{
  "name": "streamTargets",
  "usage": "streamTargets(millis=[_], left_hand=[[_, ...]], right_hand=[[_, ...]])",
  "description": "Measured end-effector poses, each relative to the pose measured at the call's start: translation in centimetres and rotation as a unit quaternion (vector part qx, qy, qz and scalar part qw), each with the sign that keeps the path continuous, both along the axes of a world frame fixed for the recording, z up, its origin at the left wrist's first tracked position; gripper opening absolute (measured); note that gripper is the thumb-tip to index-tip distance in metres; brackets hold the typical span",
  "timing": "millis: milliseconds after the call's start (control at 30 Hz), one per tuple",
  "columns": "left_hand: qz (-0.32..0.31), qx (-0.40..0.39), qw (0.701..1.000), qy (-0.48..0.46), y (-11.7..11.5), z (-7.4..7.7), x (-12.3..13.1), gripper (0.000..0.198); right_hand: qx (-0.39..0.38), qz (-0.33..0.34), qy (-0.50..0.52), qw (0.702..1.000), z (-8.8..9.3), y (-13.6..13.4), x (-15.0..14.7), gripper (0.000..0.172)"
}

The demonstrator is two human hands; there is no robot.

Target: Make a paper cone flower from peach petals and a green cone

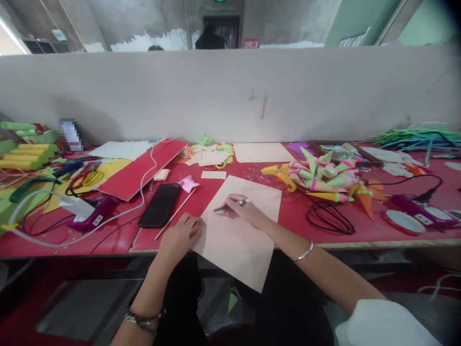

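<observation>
A large pale peach sheet of paper (248,245) lies at an angle on the red table, its near corner jutting over the front edge. My right hand (240,209) is closed around a pen (221,208), its dark tip held over the upper left part of the sheet. No clear line shows on the paper. My left hand (185,234) rests at the sheet's left edge with loosely bent fingers, apparently holding nothing. A black phone (160,205) and a thin wooden stick (175,214) lie just beyond it.
Right of the sheet are a yellow glue gun (283,176), a bunch of folded paper cones (324,175) and a coiled black cable (329,218). A red board (142,170), a white cord and a purple power strip (90,215) lie left. A grey partition (216,96) stands behind.
</observation>
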State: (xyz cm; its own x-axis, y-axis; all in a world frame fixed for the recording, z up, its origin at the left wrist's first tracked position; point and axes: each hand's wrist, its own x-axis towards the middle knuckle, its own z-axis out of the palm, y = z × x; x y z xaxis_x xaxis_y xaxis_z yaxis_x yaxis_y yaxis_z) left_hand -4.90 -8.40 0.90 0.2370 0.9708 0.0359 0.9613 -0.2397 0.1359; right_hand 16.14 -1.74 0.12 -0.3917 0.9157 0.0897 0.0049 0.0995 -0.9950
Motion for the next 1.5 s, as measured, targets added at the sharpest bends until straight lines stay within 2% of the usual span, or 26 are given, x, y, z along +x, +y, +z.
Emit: streamTargets(millis=[100, 233, 333, 500, 600, 667, 833, 900, 1033, 1200, 1300, 1367, 1500], left_hand=[[0.003, -0.001, 1.0, 0.0, 0.0, 0.0, 0.1, 0.027], [-0.005, 0.009, 1.0, -0.003, 0.1, -0.1, -0.1, 0.026], [-0.009, 0.008, 1.0, -0.003, 0.1, -0.3, -0.2, 0.026], [-0.011, 0.007, 1.0, -0.005, 0.2, -0.4, -0.3, 0.026], [-0.009, 0.003, 1.0, -0.004, 0.2, -0.3, -0.2, 0.027], [-0.005, 0.0, 1.0, 0.002, 0.1, -0.2, -0.1, 0.028], [-0.005, -0.002, 1.0, 0.0, 0.1, -0.1, -0.1, 0.027], [-0.004, -0.004, 1.0, -0.002, 0.2, -0.2, -0.1, 0.027], [-0.005, -0.005, 1.0, -0.001, 0.2, -0.3, -0.2, 0.027], [-0.014, 0.012, 1.0, -0.003, 0.2, -0.6, -0.3, 0.027], [-0.016, 0.012, 1.0, -0.005, 0.2, -0.6, -0.3, 0.027], [-0.015, 0.004, 1.0, -0.005, 0.2, -0.5, -0.3, 0.027], [-0.005, -0.002, 1.0, 0.0, 0.1, -0.3, -0.2, 0.028]], right_hand=[[-0.011, 0.06, -0.001, 0.998, 0.4, -1.1, -0.3, 0.027], [0.004, 0.063, 0.001, 0.998, 0.5, -1.0, -1.0, 0.025], [0.031, 0.016, -0.003, 0.999, 0.1, 0.1, -1.1, 0.024], [0.063, -0.126, -0.008, 0.99, -1.1, 2.9, 0.5, 0.023], [0.059, -0.168, -0.01, 0.984, -1.5, 3.4, 1.7, 0.026], [0.053, -0.155, -0.012, 0.986, -1.4, 2.7, 2.0, 0.028], [0.045, -0.032, -0.021, 0.998, -0.3, 0.1, 0.6, 0.027], [0.051, -0.009, -0.022, 0.998, -0.1, -0.1, -0.2, 0.025], [0.073, -0.044, -0.031, 0.996, -0.5, 1.5, -0.4, 0.026], [0.09, -0.149, -0.041, 0.984, -1.7, 4.0, 1.7, 0.024], [0.095, -0.183, -0.045, 0.978, -2.1, 4.1, 2.9, 0.025], [0.098, -0.175, -0.048, 0.978, -2.0, 3.4, 3.1, 0.026], [0.114, -0.102, -0.065, 0.986, -1.1, 1.4, 1.8, 0.028]])
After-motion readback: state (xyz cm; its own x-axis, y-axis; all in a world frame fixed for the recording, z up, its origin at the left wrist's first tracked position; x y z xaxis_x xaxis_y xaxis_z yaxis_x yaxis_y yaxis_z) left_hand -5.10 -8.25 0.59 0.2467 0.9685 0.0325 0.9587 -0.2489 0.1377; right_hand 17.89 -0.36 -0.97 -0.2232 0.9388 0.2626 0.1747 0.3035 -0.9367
